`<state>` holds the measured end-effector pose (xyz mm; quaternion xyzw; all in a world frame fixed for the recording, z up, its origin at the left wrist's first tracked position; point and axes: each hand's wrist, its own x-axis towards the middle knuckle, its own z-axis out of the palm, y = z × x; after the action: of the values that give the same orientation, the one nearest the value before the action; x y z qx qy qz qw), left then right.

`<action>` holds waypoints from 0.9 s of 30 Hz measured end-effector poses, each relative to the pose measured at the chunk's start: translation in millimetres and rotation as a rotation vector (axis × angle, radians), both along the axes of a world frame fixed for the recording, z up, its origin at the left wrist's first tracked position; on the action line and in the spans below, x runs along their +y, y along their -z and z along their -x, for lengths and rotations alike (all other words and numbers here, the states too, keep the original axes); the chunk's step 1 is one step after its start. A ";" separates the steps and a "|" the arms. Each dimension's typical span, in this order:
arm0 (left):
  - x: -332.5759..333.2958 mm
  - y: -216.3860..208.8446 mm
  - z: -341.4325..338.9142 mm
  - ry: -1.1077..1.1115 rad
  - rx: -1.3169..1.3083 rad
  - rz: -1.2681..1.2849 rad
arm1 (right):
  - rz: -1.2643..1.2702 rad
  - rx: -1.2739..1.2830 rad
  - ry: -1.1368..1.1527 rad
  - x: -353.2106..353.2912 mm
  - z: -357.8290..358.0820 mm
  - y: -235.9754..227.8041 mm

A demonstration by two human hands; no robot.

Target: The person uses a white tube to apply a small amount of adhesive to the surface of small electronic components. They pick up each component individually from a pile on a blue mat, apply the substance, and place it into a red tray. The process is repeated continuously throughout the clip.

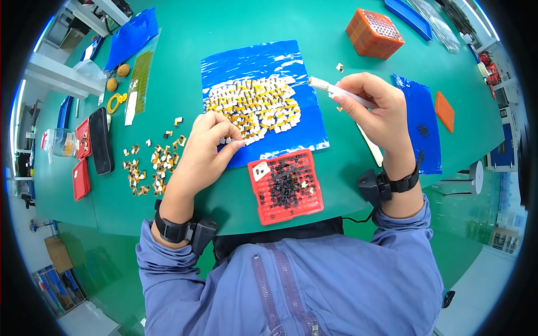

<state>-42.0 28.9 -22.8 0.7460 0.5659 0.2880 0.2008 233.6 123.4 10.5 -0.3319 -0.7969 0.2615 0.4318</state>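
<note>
My right hand (376, 106) grips a slim white pen-like tool (338, 91) between thumb and fingers. The tool's thicker, speckled end points left, raised above the blue sheet's right edge. At the near left edge of a pile of small white-and-yellow pieces (260, 103), my left hand (208, 144) is closed, thumb and index fingertips nearly together. What lies between them is too small to make out. The pieces are spread on a blue plastic sheet (252, 56). Just in front of me sits a red tray (259, 210) holding many tiny black parts (287, 185) and a few white bits.
Loose golden-and-white pieces (159, 162) lie left of my left hand. An orange stack of trays (374, 35) stands far right. Another blue sheet (423, 106) with black parts lies right, beside an orange slab (445, 112). A black case (101, 141) and yellow scissors (116, 102) are left.
</note>
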 end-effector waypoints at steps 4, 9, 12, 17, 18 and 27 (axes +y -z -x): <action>0.2 3.8 2.4 0.015 0.041 -0.013 | 0.008 -0.037 -0.016 0.4 3.5 2.4; 2.4 8.5 0.8 0.013 0.063 -0.009 | 0.009 -0.093 -0.060 -0.7 6.3 6.1; 2.0 10.9 0.3 -0.010 0.062 -0.014 | 0.034 -0.107 -0.058 -1.4 8.0 4.8; 1.2 10.9 0.5 -0.031 0.040 -0.067 | 0.079 -0.059 -0.021 3.7 3.1 9.6; 1.5 10.7 0.9 -0.029 0.022 -0.078 | 0.093 -0.017 -0.026 4.9 3.6 11.4; 10.7 21.4 8.6 -0.035 -0.004 -0.260 | -0.028 0.211 0.194 -6.5 -10.5 -3.9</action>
<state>-50.6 39.6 -44.3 0.7551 0.5365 0.3637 0.0984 244.0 116.9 14.3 -0.3721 -0.7147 0.2411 0.5410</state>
